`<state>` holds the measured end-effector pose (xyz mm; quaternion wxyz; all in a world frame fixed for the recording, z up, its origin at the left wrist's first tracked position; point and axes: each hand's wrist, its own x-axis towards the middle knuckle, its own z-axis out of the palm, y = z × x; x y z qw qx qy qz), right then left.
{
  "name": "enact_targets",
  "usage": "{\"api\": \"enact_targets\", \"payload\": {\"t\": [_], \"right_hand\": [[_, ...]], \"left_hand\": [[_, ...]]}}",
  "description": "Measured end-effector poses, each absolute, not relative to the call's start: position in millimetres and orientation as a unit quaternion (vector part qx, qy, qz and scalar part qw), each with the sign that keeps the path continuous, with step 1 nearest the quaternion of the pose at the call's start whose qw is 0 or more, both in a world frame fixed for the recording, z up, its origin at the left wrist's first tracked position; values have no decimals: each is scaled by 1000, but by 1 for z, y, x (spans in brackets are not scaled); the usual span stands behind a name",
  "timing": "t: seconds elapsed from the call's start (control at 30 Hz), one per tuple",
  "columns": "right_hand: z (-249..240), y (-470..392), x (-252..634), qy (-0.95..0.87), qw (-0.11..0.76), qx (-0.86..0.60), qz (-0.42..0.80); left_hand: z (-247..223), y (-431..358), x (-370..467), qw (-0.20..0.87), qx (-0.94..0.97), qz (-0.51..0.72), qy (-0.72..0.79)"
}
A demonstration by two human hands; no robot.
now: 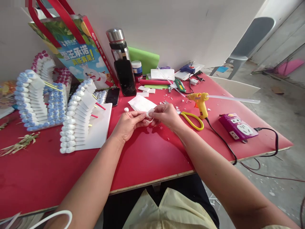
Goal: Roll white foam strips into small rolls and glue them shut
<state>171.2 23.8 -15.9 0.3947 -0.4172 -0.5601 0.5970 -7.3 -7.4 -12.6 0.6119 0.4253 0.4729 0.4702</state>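
Observation:
Over the middle of the red table, my left hand and my right hand meet, both closed on one small white piece between their fingertips. Behind them lies a stack of white sheets, partly covered by the fingers. A small white rolled ball rests left of the stack. To the left, a white fan-shaped piece edged with rolled white balls stands on a white board. Yellow-handled scissors lie right of my right hand.
A yellow glue gun and a purple power strip with cords are on the right. At the back stand a steel flask, a black phone and a colorful bag. Blue-and-white fan-shaped pieces fill the far left.

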Motion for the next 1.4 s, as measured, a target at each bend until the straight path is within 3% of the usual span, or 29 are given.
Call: {"api": "enact_targets", "payload": {"t": [0.23,0.37,0.47,0.8,1.27,1.4], "right_hand": [[-13,22,169,-546,395,-408,616],[-17,20,168,-611,404,-423,533],[-18,16,166,-664,425,-387,478],[-2,14,173,-600,481,-334,544],[-10,12,170,-760,462,-357,286],[-11,14,172,-771,452,-362,264]], "left_hand": [[-14,-9,-5,587,467,475,461],[-14,-8,-4,577,479,485,451],[-15,-5,-5,606,453,504,416],[-12,-5,-10,706,389,488,335],[-13,-5,-10,682,429,468,364],[-12,-6,-11,675,458,433,384]]}}
